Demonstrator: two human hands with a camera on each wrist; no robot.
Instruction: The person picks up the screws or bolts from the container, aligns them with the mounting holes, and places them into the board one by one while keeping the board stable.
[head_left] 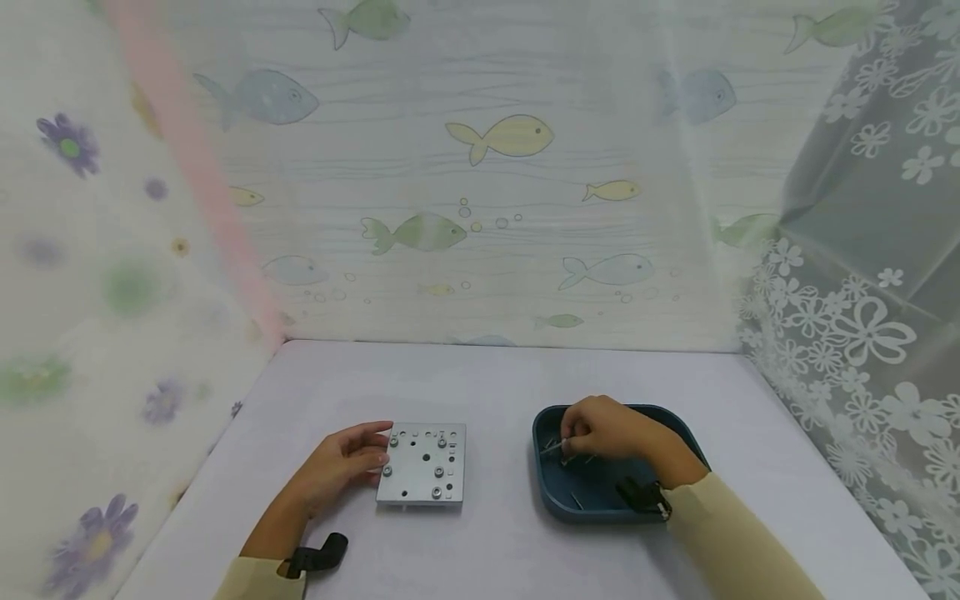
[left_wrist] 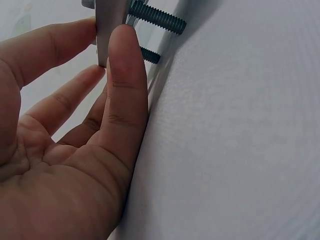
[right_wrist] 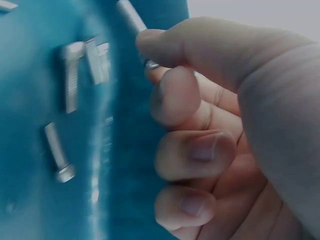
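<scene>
At left, our left hand (head_left: 337,467) pinches the edge of a silver, square metal plate (head_left: 420,479); a slack hold could let it tip on its dark, threaded bolts (left_wrist: 160,19). At right, our right hand (head_left: 611,429) pinches a slim silver metal screw (right_wrist: 131,15) in a dark-blue, rounded plastic tray (head_left: 558,496); rolling fingertips might drop it. Fingers cover part of it, and we cannot see the plate's whole underside.

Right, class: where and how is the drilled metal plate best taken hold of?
Grip the drilled metal plate by its left edge, probably best from the left, where the left hand is: socket-head screws stand on its top face and threaded shanks jut beneath, so the flat edge looks easier.
</scene>
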